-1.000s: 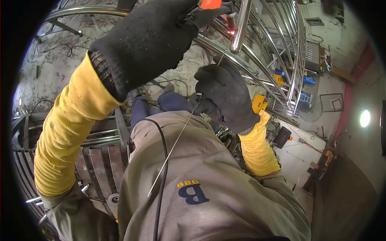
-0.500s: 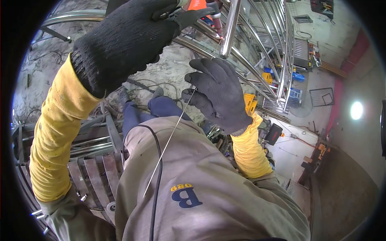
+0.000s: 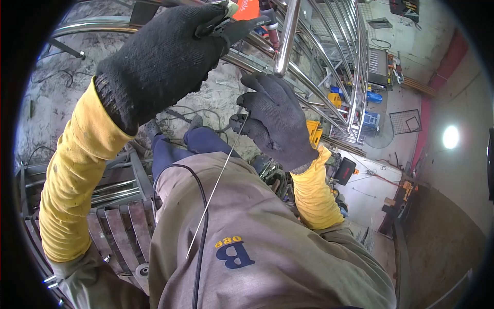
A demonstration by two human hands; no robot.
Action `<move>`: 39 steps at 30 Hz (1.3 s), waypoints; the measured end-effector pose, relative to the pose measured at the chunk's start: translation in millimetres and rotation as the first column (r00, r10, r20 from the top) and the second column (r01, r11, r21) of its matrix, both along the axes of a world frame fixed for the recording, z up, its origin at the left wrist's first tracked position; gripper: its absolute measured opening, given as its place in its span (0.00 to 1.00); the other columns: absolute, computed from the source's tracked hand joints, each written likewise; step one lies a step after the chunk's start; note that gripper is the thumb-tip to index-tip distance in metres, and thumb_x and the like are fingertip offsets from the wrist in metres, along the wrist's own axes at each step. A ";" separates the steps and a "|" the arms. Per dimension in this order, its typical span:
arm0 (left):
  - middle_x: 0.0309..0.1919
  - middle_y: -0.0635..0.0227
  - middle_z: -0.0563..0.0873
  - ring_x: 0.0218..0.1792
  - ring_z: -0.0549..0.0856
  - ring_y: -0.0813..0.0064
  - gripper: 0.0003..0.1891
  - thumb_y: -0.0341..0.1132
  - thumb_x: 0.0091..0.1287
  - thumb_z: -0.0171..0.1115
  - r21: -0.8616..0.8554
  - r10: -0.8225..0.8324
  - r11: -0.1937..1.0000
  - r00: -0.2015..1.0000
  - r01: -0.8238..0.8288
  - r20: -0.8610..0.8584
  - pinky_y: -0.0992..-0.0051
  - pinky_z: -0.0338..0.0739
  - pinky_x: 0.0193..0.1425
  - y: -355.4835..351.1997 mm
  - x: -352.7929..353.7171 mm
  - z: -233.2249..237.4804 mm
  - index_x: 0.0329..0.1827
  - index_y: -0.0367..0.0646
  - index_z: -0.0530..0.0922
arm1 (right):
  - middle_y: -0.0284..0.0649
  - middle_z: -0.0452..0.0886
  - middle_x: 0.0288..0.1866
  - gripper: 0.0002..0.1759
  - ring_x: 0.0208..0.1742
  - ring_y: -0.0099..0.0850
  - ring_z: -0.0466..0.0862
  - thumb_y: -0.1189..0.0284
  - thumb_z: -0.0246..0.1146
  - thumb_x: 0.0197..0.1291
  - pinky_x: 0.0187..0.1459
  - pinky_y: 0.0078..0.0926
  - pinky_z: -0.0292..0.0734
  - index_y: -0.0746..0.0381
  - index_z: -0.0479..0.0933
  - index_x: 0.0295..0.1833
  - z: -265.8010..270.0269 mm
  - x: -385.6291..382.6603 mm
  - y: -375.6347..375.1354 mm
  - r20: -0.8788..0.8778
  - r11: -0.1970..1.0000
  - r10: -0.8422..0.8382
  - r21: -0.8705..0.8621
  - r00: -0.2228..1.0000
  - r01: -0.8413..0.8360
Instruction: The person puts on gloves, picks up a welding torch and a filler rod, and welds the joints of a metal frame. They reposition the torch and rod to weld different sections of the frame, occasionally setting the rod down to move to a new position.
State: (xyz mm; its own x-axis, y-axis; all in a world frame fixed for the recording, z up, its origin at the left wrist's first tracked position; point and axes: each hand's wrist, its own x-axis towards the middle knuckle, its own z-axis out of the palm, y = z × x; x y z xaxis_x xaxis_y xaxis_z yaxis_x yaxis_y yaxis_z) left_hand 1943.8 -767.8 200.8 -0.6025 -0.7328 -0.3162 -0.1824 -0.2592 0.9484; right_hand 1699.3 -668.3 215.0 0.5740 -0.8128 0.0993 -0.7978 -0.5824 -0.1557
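Observation:
My left hand, in a black glove, is closed at the top of the view around a welding torch. The torch's dark body and pinkish nozzle show past my thumb, beside a polished metal tube. Most of the grip is hidden behind the glove. An orange piece with lettering shows above the thumb. My right hand, also black-gloved, pinches a thin filler rod that slants down across my shirt. Its fingertips lie just below the tube's end.
Curved shiny railings stretch to the upper right. A black cable hangs over my front. Rusty flat bars lie at lower left. Beyond my right arm are a yellow crate and a black toolbox. Cables cross the dusty floor.
The view has shifted slightly, so most of the scene sits a little further left. Both hands keep their grips. A small glow at the nozzle tip earlier is fainter now.

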 end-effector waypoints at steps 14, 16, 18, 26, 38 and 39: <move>0.38 0.64 0.85 0.30 0.83 0.79 0.28 0.36 0.75 0.60 -0.165 0.172 0.970 0.983 -0.180 -0.062 0.75 0.81 0.35 24.9 -14.5 -4.6 0.77 0.37 0.73 | 0.47 0.85 0.59 0.19 0.59 0.51 0.85 0.65 0.74 0.58 0.60 0.47 0.80 0.63 0.83 0.52 -4.1 -10.4 5.2 0.006 0.999 0.035 -0.014 0.999 -0.035; 0.41 0.61 0.88 0.30 0.83 0.79 0.27 0.31 0.75 0.59 -0.387 0.262 0.867 0.947 -0.315 -0.184 0.74 0.81 0.36 34.4 -15.4 -8.2 0.77 0.39 0.74 | 0.43 0.81 0.63 0.21 0.64 0.43 0.80 0.65 0.72 0.59 0.68 0.45 0.74 0.59 0.81 0.57 -14.7 -20.3 18.9 -0.227 0.999 -0.012 -0.036 0.974 0.004; 0.45 0.58 0.90 0.30 0.83 0.79 0.26 0.27 0.74 0.59 -0.578 0.290 0.694 0.902 -0.429 -0.321 0.74 0.81 0.37 37.0 -16.4 -17.4 0.76 0.40 0.75 | 0.41 0.79 0.66 0.22 0.67 0.40 0.78 0.65 0.70 0.61 0.73 0.46 0.69 0.58 0.80 0.60 -16.3 -21.4 20.8 -0.244 0.999 -0.034 -0.014 0.969 0.032; 0.37 0.58 0.88 0.30 0.84 0.75 0.24 0.31 0.75 0.61 -0.495 0.326 0.811 0.944 -0.310 -0.056 0.70 0.81 0.39 24.9 -22.7 -32.9 0.74 0.39 0.76 | 0.40 0.81 0.67 0.22 0.67 0.40 0.79 0.66 0.72 0.59 0.76 0.47 0.67 0.58 0.81 0.59 -17.6 -20.0 16.8 0.105 0.929 -0.219 0.327 0.970 0.175; 0.21 0.70 0.80 0.22 0.82 0.78 0.18 0.38 0.80 0.56 -0.126 0.077 0.989 0.996 -0.071 0.037 0.72 0.76 0.28 16.2 0.2 41.8 0.66 0.38 0.79 | 0.48 0.85 0.57 0.19 0.58 0.53 0.84 0.62 0.77 0.51 0.59 0.49 0.80 0.63 0.83 0.43 -0.3 -5.0 -4.9 0.058 0.999 0.041 -0.033 0.997 -0.039; 0.21 0.70 0.80 0.22 0.82 0.78 0.17 0.37 0.80 0.56 -0.083 0.053 0.995 0.998 -0.054 -0.013 0.72 0.76 0.27 13.1 -0.1 42.1 0.66 0.39 0.79 | 0.48 0.85 0.57 0.19 0.58 0.53 0.84 0.62 0.77 0.51 0.59 0.49 0.80 0.63 0.83 0.43 -0.7 -5.2 -4.4 0.057 0.999 0.041 -0.032 0.998 -0.039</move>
